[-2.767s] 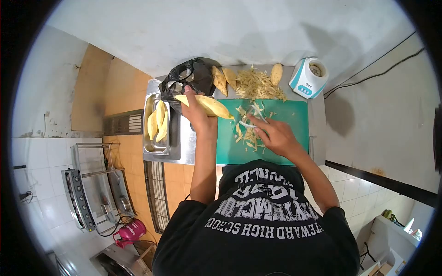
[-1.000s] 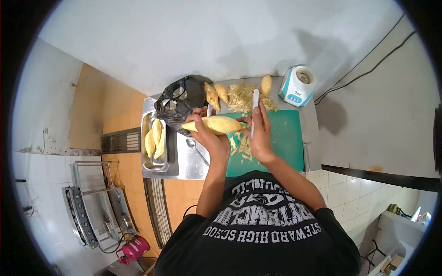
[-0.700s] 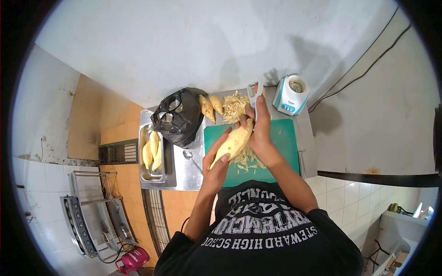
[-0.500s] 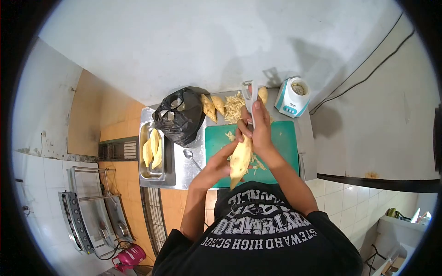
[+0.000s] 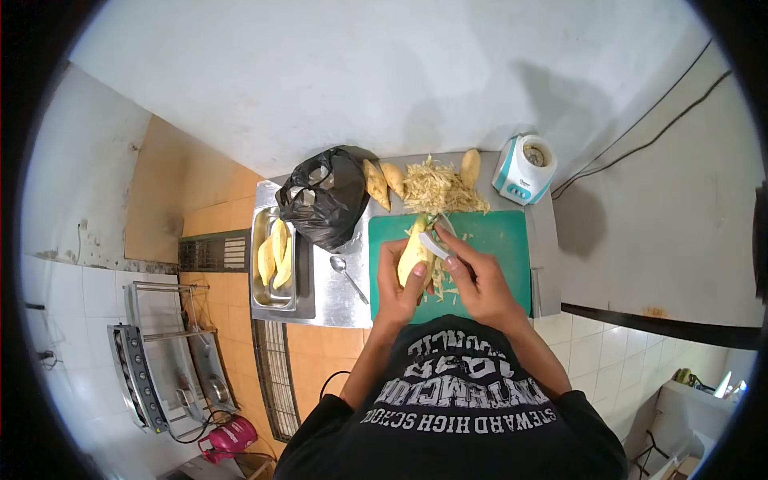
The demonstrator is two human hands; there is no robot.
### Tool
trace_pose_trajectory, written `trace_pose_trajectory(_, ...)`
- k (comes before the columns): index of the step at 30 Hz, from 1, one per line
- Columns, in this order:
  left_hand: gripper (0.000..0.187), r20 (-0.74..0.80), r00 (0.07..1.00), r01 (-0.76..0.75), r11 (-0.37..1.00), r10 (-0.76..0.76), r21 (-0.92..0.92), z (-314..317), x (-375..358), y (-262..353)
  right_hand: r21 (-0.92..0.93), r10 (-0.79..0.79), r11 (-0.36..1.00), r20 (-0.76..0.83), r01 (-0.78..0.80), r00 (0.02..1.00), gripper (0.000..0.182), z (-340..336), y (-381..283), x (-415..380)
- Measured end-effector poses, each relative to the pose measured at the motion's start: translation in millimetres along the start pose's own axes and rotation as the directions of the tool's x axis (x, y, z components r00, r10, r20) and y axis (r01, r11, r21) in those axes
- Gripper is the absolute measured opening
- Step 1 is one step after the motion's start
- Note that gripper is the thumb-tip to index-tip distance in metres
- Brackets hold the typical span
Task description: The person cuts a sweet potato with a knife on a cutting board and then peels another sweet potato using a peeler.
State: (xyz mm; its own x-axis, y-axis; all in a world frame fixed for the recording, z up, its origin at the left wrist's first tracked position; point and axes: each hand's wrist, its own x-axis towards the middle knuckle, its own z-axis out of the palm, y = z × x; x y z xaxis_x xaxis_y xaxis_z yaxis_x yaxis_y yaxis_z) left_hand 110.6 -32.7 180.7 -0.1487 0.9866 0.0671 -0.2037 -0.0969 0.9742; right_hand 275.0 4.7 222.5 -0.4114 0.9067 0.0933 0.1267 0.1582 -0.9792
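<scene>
My left hand [image 5: 396, 282] is closed around a pale yellow sweet potato [image 5: 412, 260], largely peeled and held tilted over the green cutting board [image 5: 500, 248]. In my right hand [image 5: 482, 290] is a white peeler [image 5: 432, 245], lying against the right side of the sweet potato near its upper end. Thin peel scraps [image 5: 442, 282] lie on the board under my hands. Behind the board is a heap of peelings [image 5: 436, 188], with unpeeled sweet potatoes [image 5: 377, 186] to its left and another root [image 5: 470, 168] to its right.
Several peeled sweet potatoes [image 5: 279, 254] lie in a metal tray [image 5: 276, 303] on the left. A black plastic bag [image 5: 328, 196] and a spoon [image 5: 349, 278] rest on the steel counter. The white and teal blender base [image 5: 524, 170] stands back right, near the wall.
The sweet potato is more upright in my left hand. My right hand has come down and back with the peeler, now against the sweet potato. The view has shifted slightly.
</scene>
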Motion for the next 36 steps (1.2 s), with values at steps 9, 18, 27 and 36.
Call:
trace_pose_trajectory(9, 0.041, -0.014, 1.000, -0.024, 0.999, 0.024, 0.036, 2.2, -14.3, -9.6, -0.003, 0.034, 0.999, 0.084, -0.034, 0.996, 0.046, -1.7, -4.8, -8.0)
trace_pose_trajectory(18, 0.041, -0.063, 0.998, -0.031, 0.997, 0.027, -0.068, 1.5, -20.7, -18.3, 0.019, 0.086, 0.996, 0.126, -0.089, 0.988, 0.046, -4.3, -13.5, -7.8)
trace_pose_trajectory(27, 0.042, -0.029, 1.000, 0.004, 1.000, -0.005, -0.024, -0.8, -19.0, -13.3, 0.088, 0.057, 0.994, 0.073, -0.063, 0.996, 0.043, 0.2, -6.5, -9.0)
trace_pose_trajectory(36, 0.038, -0.033, 0.997, 0.063, 0.998, -0.063, -0.008, -15.2, 7.1, -10.5, 0.080, 0.080, 0.993, 0.022, -0.082, 0.997, 0.044, -18.1, 2.8, 0.4)
